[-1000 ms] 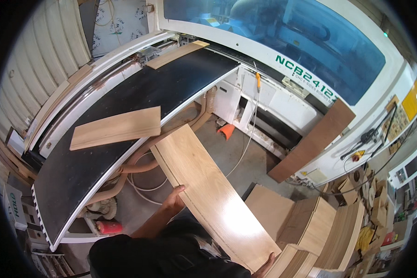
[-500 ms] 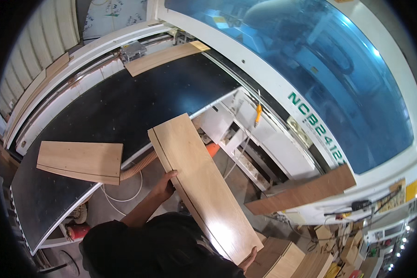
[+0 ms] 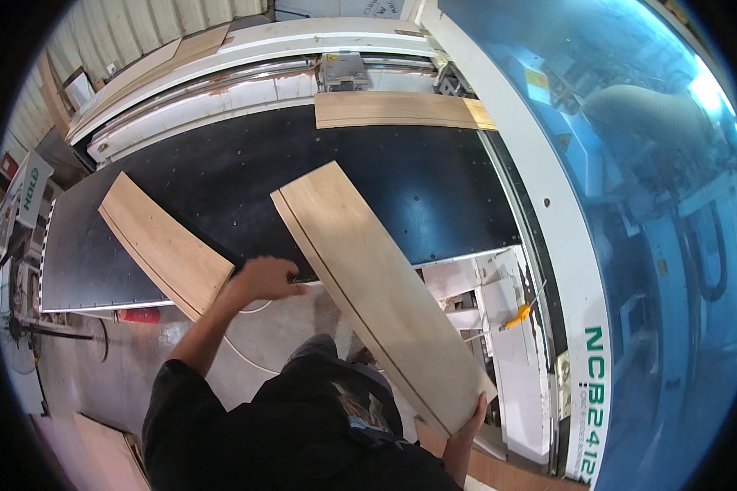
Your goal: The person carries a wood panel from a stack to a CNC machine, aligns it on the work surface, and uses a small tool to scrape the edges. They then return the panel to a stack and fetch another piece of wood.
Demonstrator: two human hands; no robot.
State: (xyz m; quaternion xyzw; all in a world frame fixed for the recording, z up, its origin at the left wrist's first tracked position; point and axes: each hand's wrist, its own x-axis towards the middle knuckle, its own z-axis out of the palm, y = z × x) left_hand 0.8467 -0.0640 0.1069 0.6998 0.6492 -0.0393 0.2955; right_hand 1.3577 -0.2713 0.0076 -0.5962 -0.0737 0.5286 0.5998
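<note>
A long pale wooden board (image 3: 385,299) with a dark groove along its left edge slants from the black table toward me. Its near end is gripped by my right hand (image 3: 470,421), thumb on the edge and the other fingers out of sight beneath. My left hand (image 3: 264,281) is off the board, fingers spread and holding nothing, above the table's front edge. Next to it, a second grooved wooden board (image 3: 164,245) lies at an angle on the left of the black table (image 3: 246,151), its near corner partly behind my forearm.
Another board (image 3: 401,110) lies along the table's far side, below a white rail. A white machine with a blue transparent cover (image 3: 639,164) rises at the right. A yellow air gun (image 3: 516,317) hangs beside it. More boards (image 3: 110,450) stand at the lower left.
My left hand has let go of the board's edge and moved toward the second board. The view has turned to the right. My right hand still grips the near end.
</note>
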